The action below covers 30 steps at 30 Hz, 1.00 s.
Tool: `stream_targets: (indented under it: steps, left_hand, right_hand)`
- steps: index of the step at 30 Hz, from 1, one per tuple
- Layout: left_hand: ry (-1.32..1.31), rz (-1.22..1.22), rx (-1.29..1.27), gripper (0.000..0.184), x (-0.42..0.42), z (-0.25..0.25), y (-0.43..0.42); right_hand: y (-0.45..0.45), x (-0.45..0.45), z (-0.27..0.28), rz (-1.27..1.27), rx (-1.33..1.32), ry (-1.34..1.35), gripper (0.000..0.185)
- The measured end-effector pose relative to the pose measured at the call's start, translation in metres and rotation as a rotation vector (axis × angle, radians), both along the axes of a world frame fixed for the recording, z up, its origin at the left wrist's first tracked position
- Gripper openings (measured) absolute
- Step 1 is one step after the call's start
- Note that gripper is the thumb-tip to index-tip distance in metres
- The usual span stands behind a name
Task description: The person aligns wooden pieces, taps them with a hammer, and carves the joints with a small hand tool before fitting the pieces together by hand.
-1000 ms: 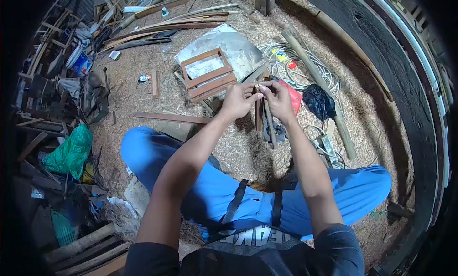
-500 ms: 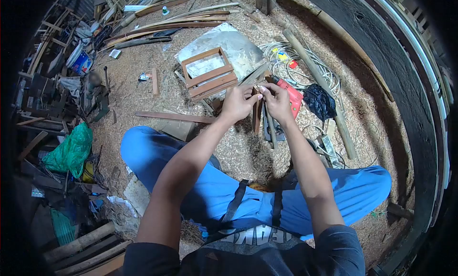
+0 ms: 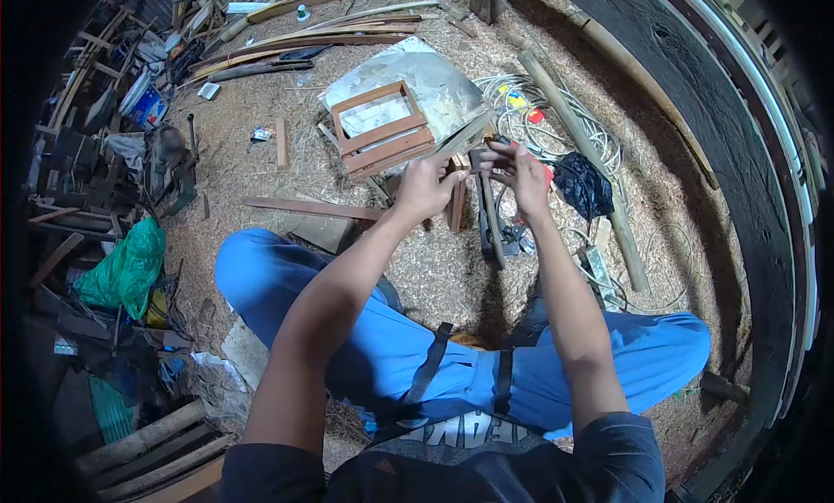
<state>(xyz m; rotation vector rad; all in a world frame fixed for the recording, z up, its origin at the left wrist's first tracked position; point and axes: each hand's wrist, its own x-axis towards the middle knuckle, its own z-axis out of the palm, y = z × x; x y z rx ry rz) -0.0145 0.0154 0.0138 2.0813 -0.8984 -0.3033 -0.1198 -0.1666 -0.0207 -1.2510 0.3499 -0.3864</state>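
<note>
My left hand is closed, its thumb and fingers pressed together at the upper part of a short reddish-brown wooden strip. What lies right at the fingertips is too small to make out. To its right, my right hand has its fingers apart and slightly curled, with nothing plainly held. Behind that hand, a red power drill is mostly hidden. Between the hands a long, thin, dark stick-like piece slants downward. A slatted wooden frame lies just beyond my left hand, on a pale stained board.
Coiled pale cable, a black plastic bag and a wooden pole lie to the right. A wooden strip crosses the shavings at left. Long wood strips lie at the back; a green bag sits among clutter far left.
My hands were together at the top of the wooden strip and have parted. My right hand has opened and moved right, in front of the drill. The strip has shifted slightly left.
</note>
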Motion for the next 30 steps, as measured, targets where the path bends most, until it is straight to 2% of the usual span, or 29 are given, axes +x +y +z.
stream_targets:
  steps: [2,4,6,8,9,11,12,14,15,16,18,19,20,21,22,23,25,26,28,30]
  left_hand:
    - [-0.075,0.033,-0.053,0.037,0.004,-0.015,-0.002]
    - [-0.082,0.018,-0.107,0.040,0.005,-0.019,-0.004]
    - [-0.164,-0.007,-0.219,0.039,0.004,-0.020,-0.005]
    - [-0.165,-0.010,-0.203,0.038,0.002,-0.012,-0.004]
    - [-0.167,-0.009,-0.191,0.036,0.001,-0.008,-0.003]
    - [-0.062,-0.006,-0.166,0.036,0.001,0.001,-0.002]
    - [0.043,-0.001,-0.144,0.036,0.001,0.002,-0.001]
    - [0.015,-0.009,-0.134,0.036,0.003,-0.002,0.002]
    - [-0.013,-0.018,-0.129,0.036,0.004,-0.002,0.004]
    - [-0.015,-0.014,-0.123,0.036,0.003,-0.002,0.007]
    - [-0.010,0.008,-0.065,0.035,0.002,-0.001,0.011]
    - [-0.013,0.012,-0.062,0.035,0.002,-0.001,0.013]
    - [-0.125,-0.005,-0.121,0.032,0.003,-0.001,0.015]
    - [-0.237,-0.022,-0.180,0.030,0.004,0.000,0.016]
    - [-0.239,-0.019,-0.180,0.030,0.005,0.000,0.017]
    - [-0.189,-0.022,-0.197,0.030,0.006,0.000,0.018]
    - [-0.145,-0.023,-0.217,0.031,0.008,0.001,0.019]
    - [-0.169,-0.018,-0.202,0.031,0.009,0.001,0.019]
    - [-0.196,-0.008,-0.193,0.032,0.012,0.004,0.015]
    - [-0.206,-0.016,-0.269,0.031,0.015,0.008,0.009]
  right_hand:
    - [-0.012,-0.002,-0.010,-0.105,0.039,0.009,0.057]
    - [-0.032,-0.006,-0.049,-0.340,0.044,0.138,0.052]
    - [-0.042,-0.008,-0.091,-0.374,-0.047,0.158,0.046]
    - [-0.040,-0.015,-0.122,-0.248,-0.192,0.400,0.044]
    - [-0.035,-0.017,-0.128,-0.248,-0.189,0.401,0.044]
    - [-0.017,-0.019,-0.140,-0.103,-0.658,0.621,0.038]
    - [-0.007,-0.022,-0.147,-0.101,-0.654,0.621,0.038]
    - [0.010,-0.026,-0.168,-0.120,-0.880,0.583,0.034]
    - [0.013,-0.029,-0.170,-0.043,-0.989,0.656,0.033]
    - [0.018,-0.033,-0.172,-0.039,-0.985,0.652,0.033]
    - [0.024,-0.038,-0.175,0.030,-1.133,0.874,0.051]
    - [0.023,-0.037,-0.175,0.119,-1.101,0.943,0.061]
    - [0.023,-0.034,-0.175,0.120,-1.101,0.938,0.061]
    - [0.023,-0.031,-0.178,0.103,-1.080,0.948,0.052]
    - [0.023,-0.029,-0.180,0.086,-1.061,0.959,0.044]
    - [0.018,-0.027,-0.182,0.087,-1.064,0.957,0.044]
    - [0.003,-0.017,-0.183,0.299,-1.008,0.942,0.036]
    - [0.001,-0.015,-0.183,0.297,-1.013,0.936,0.036]
    - [-0.001,-0.015,-0.167,0.102,-0.207,0.810,0.035]
    - [-0.003,-0.011,-0.143,0.102,-0.231,0.781,0.034]
